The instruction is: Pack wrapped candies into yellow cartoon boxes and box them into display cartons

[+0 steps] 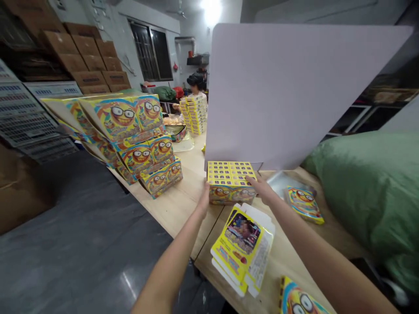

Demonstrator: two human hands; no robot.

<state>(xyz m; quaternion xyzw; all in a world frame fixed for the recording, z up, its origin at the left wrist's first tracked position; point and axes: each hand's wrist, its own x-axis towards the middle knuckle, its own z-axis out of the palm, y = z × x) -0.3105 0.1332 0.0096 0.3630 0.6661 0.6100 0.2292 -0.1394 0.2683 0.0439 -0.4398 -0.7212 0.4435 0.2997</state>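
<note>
In front of me a yellow display box (pixel 232 194) with cartoon faces in glasses stands on the table against a large white panel. Rows of small printed packs (pixel 229 172) fill its top. My left hand (pixel 204 197) lies along the box's left side, and most of its fingers are hidden. On the right corner rests my right hand (pixel 260 186), a digit over the top edge and the others out of sight. Between them both hands grip the box. Flattened yellow cartons (pixel 240 248) with white flaps lie nearer me, below the box.
Stacked cartoon display boxes (pixel 140 157) line the table's left side. The white panel (pixel 294 96) rises behind the box. A green sack (pixel 366 187) bulges at right, beside a wrapped pack (pixel 304 203). Another yellow carton (pixel 299 301) lies at bottom. A person (pixel 196 93) is at the back.
</note>
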